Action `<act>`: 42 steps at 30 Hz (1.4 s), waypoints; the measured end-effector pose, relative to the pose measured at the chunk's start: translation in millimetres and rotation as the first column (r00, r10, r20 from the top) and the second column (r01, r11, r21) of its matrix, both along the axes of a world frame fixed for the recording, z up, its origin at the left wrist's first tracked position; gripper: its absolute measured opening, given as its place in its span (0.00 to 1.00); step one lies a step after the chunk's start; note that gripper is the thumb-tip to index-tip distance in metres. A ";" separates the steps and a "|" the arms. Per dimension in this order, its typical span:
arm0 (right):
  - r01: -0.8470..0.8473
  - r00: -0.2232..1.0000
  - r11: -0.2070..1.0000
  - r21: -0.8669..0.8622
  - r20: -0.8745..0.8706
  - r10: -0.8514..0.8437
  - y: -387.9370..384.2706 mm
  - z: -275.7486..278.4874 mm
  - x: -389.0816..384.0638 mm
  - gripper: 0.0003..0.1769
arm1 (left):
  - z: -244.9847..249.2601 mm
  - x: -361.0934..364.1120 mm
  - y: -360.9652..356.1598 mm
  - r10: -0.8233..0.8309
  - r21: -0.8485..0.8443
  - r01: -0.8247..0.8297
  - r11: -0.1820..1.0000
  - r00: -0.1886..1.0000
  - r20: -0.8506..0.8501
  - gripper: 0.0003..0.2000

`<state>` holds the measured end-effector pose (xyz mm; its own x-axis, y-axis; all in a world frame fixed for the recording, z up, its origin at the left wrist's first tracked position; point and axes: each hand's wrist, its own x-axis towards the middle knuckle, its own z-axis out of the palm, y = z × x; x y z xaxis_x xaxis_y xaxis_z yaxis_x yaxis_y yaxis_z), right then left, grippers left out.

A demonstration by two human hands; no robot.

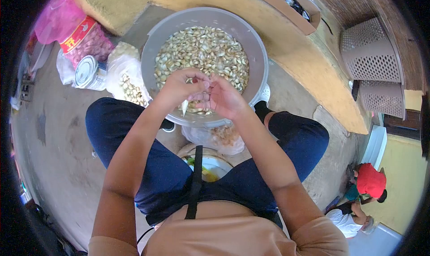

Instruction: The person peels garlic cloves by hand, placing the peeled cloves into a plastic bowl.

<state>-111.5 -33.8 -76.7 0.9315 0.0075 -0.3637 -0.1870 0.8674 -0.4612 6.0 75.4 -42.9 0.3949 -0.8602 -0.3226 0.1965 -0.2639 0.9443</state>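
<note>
Reaching over the near side of the gray basin (261, 45), with the left hand (186, 86) curled and the right hand (225, 97) half-open, fingertips close together. Cannot tell what is pinched. Just below the left fingers, a small white pointed piece (184, 107). Inside the basin, many loose cloves (201, 49), cream with brownish patches.
</note>
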 end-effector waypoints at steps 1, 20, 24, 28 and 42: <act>0.001 1.000 1.000 -0.017 -0.028 -0.001 -1.6 7.9 -6.0 0.21 | -6.0 -3.0 -2.1 -0.039 -0.053 0.052 0.997 0.976 0.215 0.07; -0.316 0.920 0.730 -0.606 -0.384 0.079 -4.5 -21.8 -79.8 0.07 | -11.2 -32.8 -2.1 -0.158 -0.023 0.158 0.987 0.952 -0.264 0.18; -0.613 0.743 -0.271 -0.742 -0.658 0.122 -2.9 -70.6 -99.9 0.10 | -10.8 -26.6 -1.0 -0.129 -0.054 0.118 0.992 0.907 -0.400 0.19; -0.566 0.657 -0.491 -0.662 -0.722 0.215 -2.8 -128.5 -122.7 0.11 | -6.6 -27.3 -3.8 -0.098 -0.025 0.099 0.995 0.861 -0.500 0.20; -0.123 0.967 0.861 -0.493 -0.256 -0.008 32.3 20.8 -53.9 0.15 | -13.7 -31.6 -8.9 0.205 0.023 -0.218 0.976 0.871 -0.445 0.11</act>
